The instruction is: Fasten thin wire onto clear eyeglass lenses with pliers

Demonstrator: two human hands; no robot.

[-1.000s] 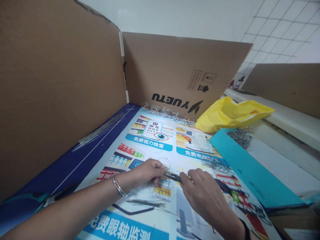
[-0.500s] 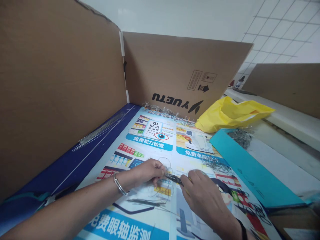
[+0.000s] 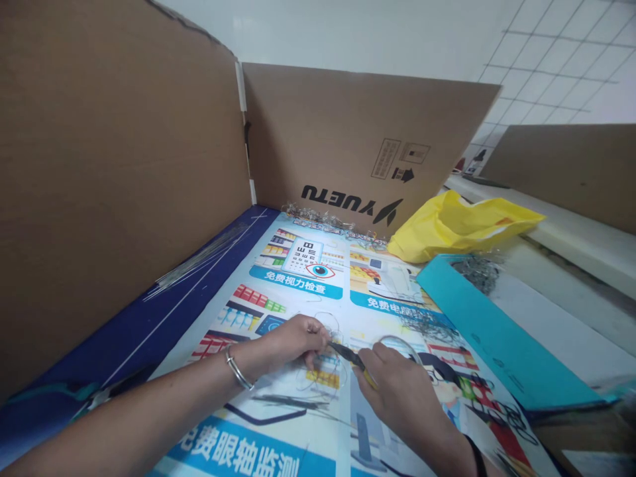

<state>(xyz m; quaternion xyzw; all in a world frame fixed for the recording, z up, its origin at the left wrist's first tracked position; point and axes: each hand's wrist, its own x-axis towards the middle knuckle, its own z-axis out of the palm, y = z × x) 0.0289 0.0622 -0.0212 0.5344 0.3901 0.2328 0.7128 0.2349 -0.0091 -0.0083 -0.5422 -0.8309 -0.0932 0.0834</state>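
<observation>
Thin wire (image 3: 338,326) curls in loops over the printed sheet (image 3: 343,434), pinched in the closed grip of the left hand (image 3: 301,336); the right hand's (image 3: 397,391) grip wraps firmly round slim, dark-nosed pliers (image 3: 349,356), tips by the left fingertips. Flat, stiff cardboard (image 3: 348,126) rises well beyond at twelve o'clock, a crumpled yellow bag (image 3: 457,225) at one. Forearms slant in from eight and five.

Pliers (image 3: 346,354) above poster (image 3: 298,306); bag (image 3: 460,228) behind, right.
</observation>
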